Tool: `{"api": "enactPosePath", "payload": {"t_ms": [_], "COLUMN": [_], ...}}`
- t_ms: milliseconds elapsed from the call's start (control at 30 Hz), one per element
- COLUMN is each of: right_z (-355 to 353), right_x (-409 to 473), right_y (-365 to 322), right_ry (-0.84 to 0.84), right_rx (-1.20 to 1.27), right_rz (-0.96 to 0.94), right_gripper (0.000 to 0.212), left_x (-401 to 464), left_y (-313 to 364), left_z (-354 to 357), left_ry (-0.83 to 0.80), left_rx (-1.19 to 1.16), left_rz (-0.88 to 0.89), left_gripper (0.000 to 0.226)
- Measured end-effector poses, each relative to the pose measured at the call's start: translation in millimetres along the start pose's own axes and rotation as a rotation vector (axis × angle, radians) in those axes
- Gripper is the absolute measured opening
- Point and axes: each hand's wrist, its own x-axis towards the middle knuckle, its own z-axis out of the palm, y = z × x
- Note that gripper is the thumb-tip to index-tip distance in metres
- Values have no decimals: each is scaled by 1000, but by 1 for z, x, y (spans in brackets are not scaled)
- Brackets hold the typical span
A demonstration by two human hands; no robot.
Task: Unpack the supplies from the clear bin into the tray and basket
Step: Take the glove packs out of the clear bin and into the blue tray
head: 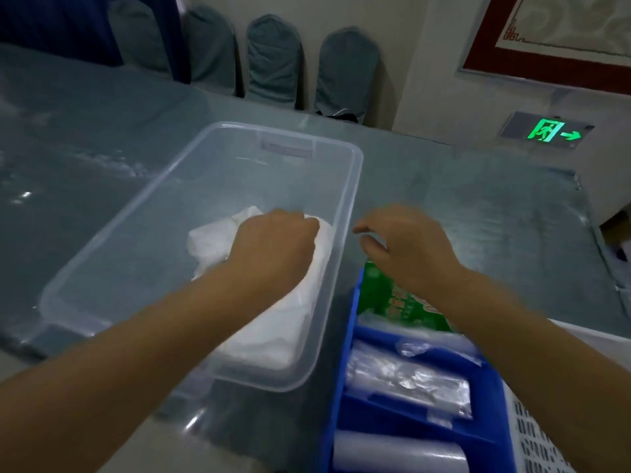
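Clear plastic bin [345,213] sitting left on the blue-grey worktop [461,206], nearly emptied; only a soft, crumpled white cloth bundle [273,336] is lying inside. Left hand [276,247] is curling onto it, gripping. Right hand [409,247] is hovering, fingers loose, holding nothing. Blue divided plastic tray [345,387] is already carrying wrapped rolls [406,377] and a green packet [406,308]. White perforated basket [532,435] at the right edge, contents hidden. Judging the task mostly done.
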Motion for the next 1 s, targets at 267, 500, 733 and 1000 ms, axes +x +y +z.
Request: {"api": "enactPosePath", "payload": {"t_ms": [267, 500, 733, 1000], "right_z": [54, 66, 66, 56], "right_x": [50, 49, 49, 53], "right_y": [-66, -64, -68, -79], "right_ry": [-162, -142, -102, -5], "right_rx": [90, 194, 238, 546], "right_rz": [100, 254, 274, 490], "right_gripper": [23, 23, 23, 16], "left_x": [27, 36, 35, 28], "left_y": [-134, -140, -140, -120], "left_z": [76, 135, 127, 35], "left_ry": [-535, -590, -571, -62], "left_rx": [102, -141, -215, -383], "left_rz": [-79, -127, -151, -131], "left_gripper": [22, 29, 32, 3]}}
